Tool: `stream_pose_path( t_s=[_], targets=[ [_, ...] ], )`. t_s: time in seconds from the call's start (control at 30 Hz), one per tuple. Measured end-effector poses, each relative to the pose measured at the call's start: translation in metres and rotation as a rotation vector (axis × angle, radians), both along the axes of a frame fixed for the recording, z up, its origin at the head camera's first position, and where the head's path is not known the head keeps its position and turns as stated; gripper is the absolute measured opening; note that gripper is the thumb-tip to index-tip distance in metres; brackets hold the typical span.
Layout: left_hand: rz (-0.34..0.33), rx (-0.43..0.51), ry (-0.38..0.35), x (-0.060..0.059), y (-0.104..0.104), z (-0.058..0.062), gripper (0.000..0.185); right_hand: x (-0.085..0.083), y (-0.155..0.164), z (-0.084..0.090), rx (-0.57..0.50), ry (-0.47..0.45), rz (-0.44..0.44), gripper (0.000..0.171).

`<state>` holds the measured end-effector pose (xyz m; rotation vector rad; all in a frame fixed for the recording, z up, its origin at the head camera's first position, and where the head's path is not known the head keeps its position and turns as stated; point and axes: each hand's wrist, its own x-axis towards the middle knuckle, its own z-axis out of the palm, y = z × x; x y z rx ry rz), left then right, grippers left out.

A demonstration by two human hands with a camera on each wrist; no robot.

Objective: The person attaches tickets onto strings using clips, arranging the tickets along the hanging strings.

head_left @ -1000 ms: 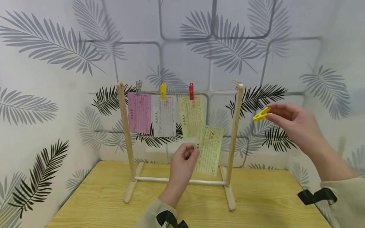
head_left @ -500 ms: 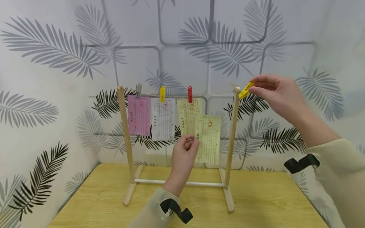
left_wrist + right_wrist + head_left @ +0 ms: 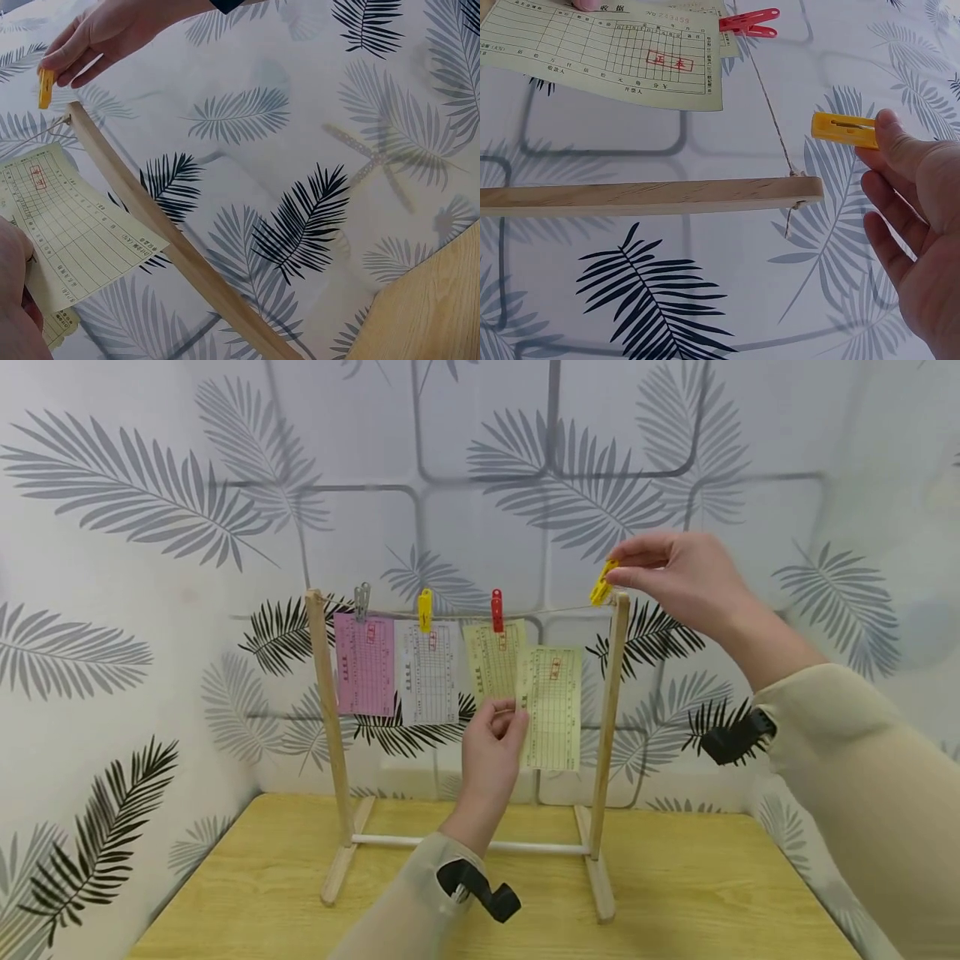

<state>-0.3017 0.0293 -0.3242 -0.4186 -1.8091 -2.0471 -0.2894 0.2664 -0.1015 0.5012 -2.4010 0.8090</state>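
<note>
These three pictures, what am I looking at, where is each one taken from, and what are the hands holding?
All three show one moment, filmed by cameras worn by a person. The wide picture comes from a head camera looking forward and down; the other two come from cameras on each wrist.

On the wooden table stands a small wooden rack with a string between its two posts. Three paper slips hang there: pink under a grey peg, white under a yellow peg, yellowish under a red peg.

The left hand pinches a loose green slip by its edge, below the string. The right hand pinches a loose yellow peg just above the right post's top. From the right wrist, that peg is clear of the string.
</note>
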Motion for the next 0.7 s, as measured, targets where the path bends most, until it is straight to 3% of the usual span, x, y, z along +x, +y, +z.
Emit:
stream_pose_path(
  t_s=[0.43, 0.7],
  targets=[
    [0.038, 0.000, 0.011, -0.010, 0.014, 0.012, 0.016, -0.017, -0.013, 0.010, 0.052, -0.057, -0.006, 0.032],
    [0.031, 0.021, -0.013, -0.014, 0.022, 0.016, 0.016, -0.021, -0.022, 0.013, 0.110, -0.028, -0.022, 0.031]
  ],
)
